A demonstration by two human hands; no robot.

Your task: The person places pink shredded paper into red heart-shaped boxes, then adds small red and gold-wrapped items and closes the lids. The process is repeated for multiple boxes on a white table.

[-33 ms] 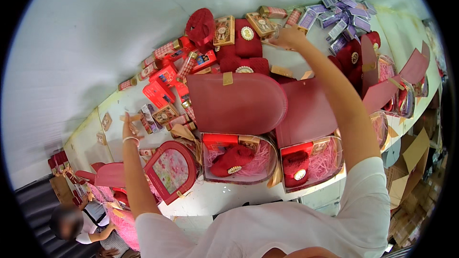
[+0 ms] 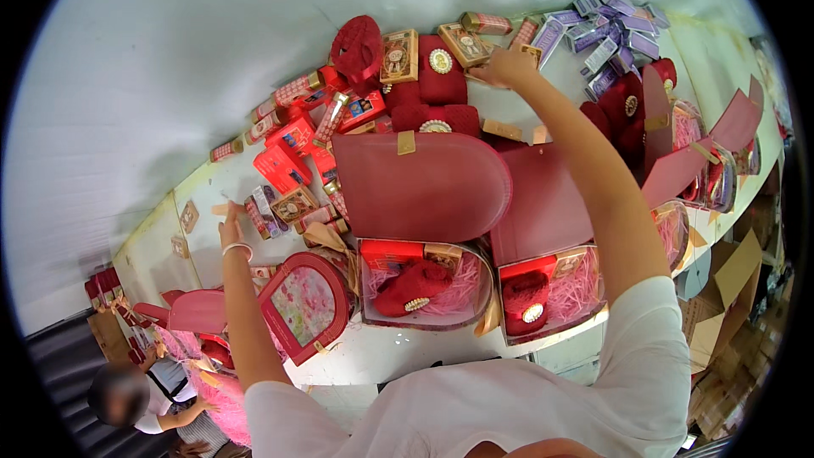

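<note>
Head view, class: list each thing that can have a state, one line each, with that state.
Middle gift box: lid open, filled.
Right gift box: lid open, filled.
Arched window box: closed, tilted.
Left hand: fingers open, on the table.
Right hand: reaching over a gold-framed box.

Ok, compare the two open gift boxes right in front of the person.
The left box is under a rounded lid, and its red pouch lies on its side. The right box has a straighter-edged lid, and its pouch sits upright, gold badge facing out. Both hold pink shredded filler and a red carton at the back.
</note>
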